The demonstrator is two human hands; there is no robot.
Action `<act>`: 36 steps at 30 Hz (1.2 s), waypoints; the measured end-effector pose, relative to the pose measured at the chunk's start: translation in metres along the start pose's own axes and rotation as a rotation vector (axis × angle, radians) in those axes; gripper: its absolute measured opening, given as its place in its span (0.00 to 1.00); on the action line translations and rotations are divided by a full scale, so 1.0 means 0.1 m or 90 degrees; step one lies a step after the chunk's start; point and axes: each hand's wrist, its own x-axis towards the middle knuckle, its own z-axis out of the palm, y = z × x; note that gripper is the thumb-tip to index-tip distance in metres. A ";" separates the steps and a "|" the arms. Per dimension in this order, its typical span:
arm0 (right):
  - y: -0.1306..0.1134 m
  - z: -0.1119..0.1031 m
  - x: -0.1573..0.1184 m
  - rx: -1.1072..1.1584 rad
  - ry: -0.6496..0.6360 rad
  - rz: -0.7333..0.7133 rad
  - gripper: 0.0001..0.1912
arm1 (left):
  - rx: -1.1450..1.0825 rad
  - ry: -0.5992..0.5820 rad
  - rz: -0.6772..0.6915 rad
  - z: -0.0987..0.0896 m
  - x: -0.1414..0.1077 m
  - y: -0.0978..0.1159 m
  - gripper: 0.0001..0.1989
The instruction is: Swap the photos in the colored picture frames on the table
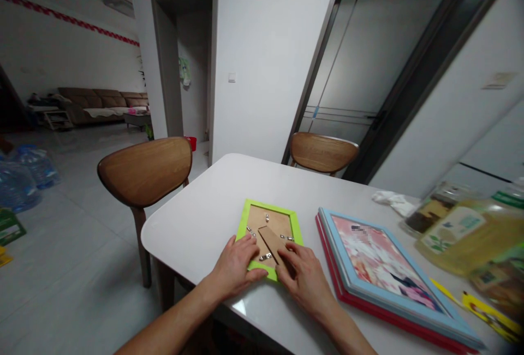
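A lime-green picture frame (pixel 297 229) lies face down on the white table, with its brown backing board (pixel 262 218) showing. Small metal clips (pixel 286 238) sit around the board, and a brown easel stand (pixel 273 239) lies slanted across it. At the frame's lower left corner, my left hand (pixel 236 265) grips it, fingers over the left edge and thumb along the bottom edge. My right hand (pixel 305 274) holds the lower right corner, its fingers bent over the stand's side and its thumb by the bottom edge. Both palms hide parts of the green border.
To the right, a light blue picture frame (pixel 347 278) with a pink picture lies on a red frame (pixel 327 254). Beyond it are a bottle of yellow liquid (pixel 462 232), a jar (pixel 436 207), crumpled white tissue (pixel 393 201) and a yellow item (pixel 487 311). Wooden chairs (pixel 147 169) stand around the table (pixel 196 224).
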 end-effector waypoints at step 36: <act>0.10 -0.04 0.34 -0.137 -0.059 0.069 0.17 | -0.087 0.012 -0.028 0.02 -0.03 -0.04 0.19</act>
